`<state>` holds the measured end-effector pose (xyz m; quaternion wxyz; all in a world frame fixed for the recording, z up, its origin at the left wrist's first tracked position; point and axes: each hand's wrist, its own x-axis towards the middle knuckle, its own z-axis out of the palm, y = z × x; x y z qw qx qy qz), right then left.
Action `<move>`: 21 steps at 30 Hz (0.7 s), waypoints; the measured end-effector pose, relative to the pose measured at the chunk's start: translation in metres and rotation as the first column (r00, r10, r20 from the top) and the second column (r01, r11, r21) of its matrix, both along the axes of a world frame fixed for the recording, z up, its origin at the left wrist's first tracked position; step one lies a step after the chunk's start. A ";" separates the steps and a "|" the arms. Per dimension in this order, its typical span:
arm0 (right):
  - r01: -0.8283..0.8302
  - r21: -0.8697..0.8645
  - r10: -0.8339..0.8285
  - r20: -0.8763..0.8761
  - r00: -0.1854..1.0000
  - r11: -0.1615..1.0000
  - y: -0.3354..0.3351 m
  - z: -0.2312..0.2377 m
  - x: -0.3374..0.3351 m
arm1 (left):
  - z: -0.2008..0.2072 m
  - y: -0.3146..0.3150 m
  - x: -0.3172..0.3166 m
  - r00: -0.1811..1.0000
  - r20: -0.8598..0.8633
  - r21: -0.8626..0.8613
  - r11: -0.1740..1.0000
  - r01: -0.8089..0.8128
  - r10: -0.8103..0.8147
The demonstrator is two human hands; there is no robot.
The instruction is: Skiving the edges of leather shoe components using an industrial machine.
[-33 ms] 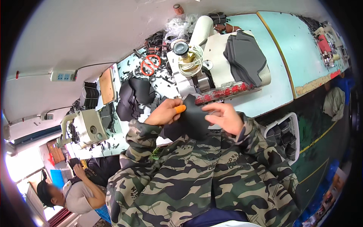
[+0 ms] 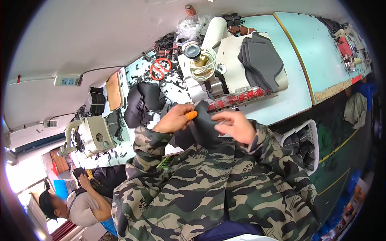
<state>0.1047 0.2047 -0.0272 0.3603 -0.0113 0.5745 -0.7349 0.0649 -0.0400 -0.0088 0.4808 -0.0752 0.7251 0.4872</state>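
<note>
My left hand (image 2: 179,118), an orange finger cover (image 2: 191,115) on one finger, pinches a dark grey, curved sheet piece (image 2: 204,126) in front of my body. Close to that piece's right edge is my right hand (image 2: 236,125), thumb and forefinger apart; whether the fingertips touch it I cannot make out. More dark material (image 2: 183,138) hangs below my left hand. Just beyond the hands stands a cream machine (image 2: 225,66) with a worn red front edge and a coil of pale cord (image 2: 202,68). A stack of dark grey cut pieces (image 2: 261,60) lies on its top.
Left of the machine are black cut pieces (image 2: 142,104), orange-handled scissors (image 2: 160,69) and dark scraps on the pale table (image 2: 132,72). A white basket (image 2: 313,140) with dark bundles stands at my right. Another person (image 2: 82,201) works beside a second machine (image 2: 94,136) at left.
My right hand has shifted slightly left. The dark grey piece now looks narrower and more curled, while my left hand keeps its hold in nearly the same place.
</note>
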 end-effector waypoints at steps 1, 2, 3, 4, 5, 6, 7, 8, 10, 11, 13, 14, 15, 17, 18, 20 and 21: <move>-0.103 0.027 0.103 -0.005 0.995 0.994 -0.004 -0.003 0.000 | 0.001 0.001 0.000 0.939 -0.313 -0.111 0.987 0.113 -0.143; -0.104 0.025 0.104 -0.008 0.995 0.994 -0.007 -0.003 -0.001 | 0.003 0.002 0.000 0.763 -0.573 -0.250 0.950 0.185 -0.300; -0.077 0.018 0.076 0.017 0.997 0.997 -0.009 -0.004 -0.003 | 0.011 0.008 0.000 0.765 -0.603 -0.239 0.966 0.097 -0.226; -0.048 0.013 0.047 0.042 0.998 0.999 -0.011 -0.005 -0.006 | 0.014 0.009 -0.004 0.763 -0.605 -0.242 0.966 0.096 -0.227; -0.005 -0.005 0.005 0.037 0.999 1.000 -0.012 -0.007 -0.010 | 0.016 0.011 -0.010 0.784 -0.555 -0.303 0.945 0.120 -0.278; -0.001 -0.006 0.001 0.036 0.999 1.000 -0.013 -0.008 -0.012 | 0.017 0.012 -0.014 0.801 -0.501 -0.361 0.920 0.150 -0.327; 0.013 0.022 -0.013 -0.001 1.000 1.000 -0.014 -0.008 -0.014 | 0.012 0.015 -0.016 0.812 -0.481 -0.377 0.914 0.148 -0.330; 0.030 0.050 -0.028 -0.038 0.999 0.998 -0.015 -0.008 -0.014 | 0.009 0.015 -0.017 0.810 -0.482 -0.375 0.914 0.155 -0.335; 0.056 0.032 -0.056 0.005 0.998 0.998 -0.017 -0.007 -0.013 | 0.004 0.015 -0.020 0.829 -0.476 -0.375 0.920 0.112 -0.295; 0.045 0.028 -0.045 -0.009 0.999 0.999 -0.016 -0.004 -0.014 | 0.004 0.017 -0.025 0.826 -0.477 -0.375 0.920 0.117 -0.299; 0.023 0.024 -0.022 -0.025 0.999 0.999 -0.016 -0.003 -0.011 | 0.007 0.026 -0.036 0.769 -0.524 -0.432 0.892 0.131 -0.367; 0.086 0.000 -0.086 -0.045 0.995 0.996 -0.013 -0.003 -0.007 | 0.007 0.030 -0.043 0.769 -0.526 -0.432 0.893 0.128 -0.364; 0.153 -0.023 -0.154 -0.068 0.986 0.988 -0.008 -0.002 -0.005 | 0.008 0.037 -0.054 0.729 -0.526 -0.472 0.864 0.178 -0.438; 0.222 -0.015 -0.223 -0.081 0.972 0.975 -0.001 -0.004 -0.003 | 0.022 0.043 -0.063 0.700 -0.491 -0.532 0.815 0.230 -0.518; 0.288 -0.012 -0.288 -0.088 0.954 0.958 0.002 -0.006 -0.004 | 0.017 0.038 -0.060 0.696 -0.497 -0.533 0.815 0.227 -0.518; 0.363 0.031 -0.357 -0.130 0.925 0.931 0.014 -0.015 -0.016 | 0.000 0.034 -0.055 0.702 -0.662 -0.246 0.961 0.127 -0.262; 0.306 0.152 -0.263 -0.248 0.932 0.940 0.024 -0.018 -0.024 | -0.004 0.039 -0.055 0.741 -0.592 -0.324 0.936 0.140 -0.316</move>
